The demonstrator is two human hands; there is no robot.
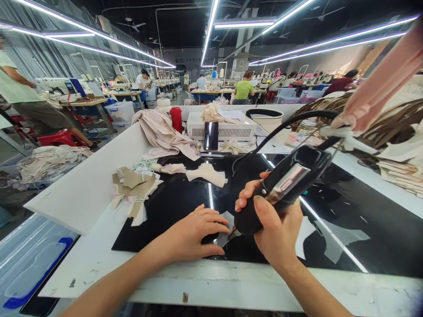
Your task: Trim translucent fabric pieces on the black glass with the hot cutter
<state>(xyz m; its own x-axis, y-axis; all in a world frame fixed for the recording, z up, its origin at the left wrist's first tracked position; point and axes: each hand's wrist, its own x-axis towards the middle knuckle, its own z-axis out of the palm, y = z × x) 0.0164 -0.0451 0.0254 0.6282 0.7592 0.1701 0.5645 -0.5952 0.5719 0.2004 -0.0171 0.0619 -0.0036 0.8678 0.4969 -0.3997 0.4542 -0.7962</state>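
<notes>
My right hand (279,229) is wrapped round a black corded hand tool (295,169) with a silver panel. The tool slants down to the left, and its narrow metal tip (234,232) meets a small translucent white fabric piece (227,219). My left hand (200,231) lies palm down with fingers stretched out beside the tip, its fingertips on that piece. Beneath is a glossy black board (165,224). Farther back on the board lies a white cut piece (207,174). Pale pieces (346,237) lie right of my right hand.
A bundle of beige pieces (135,189) lies at the left. Behind the board stand a phone (211,135), a vented white box (194,127) and a red cylinder (176,119). A black cable (274,132) arches to the tool under hanging pink cloth (380,88). Other people work farther off.
</notes>
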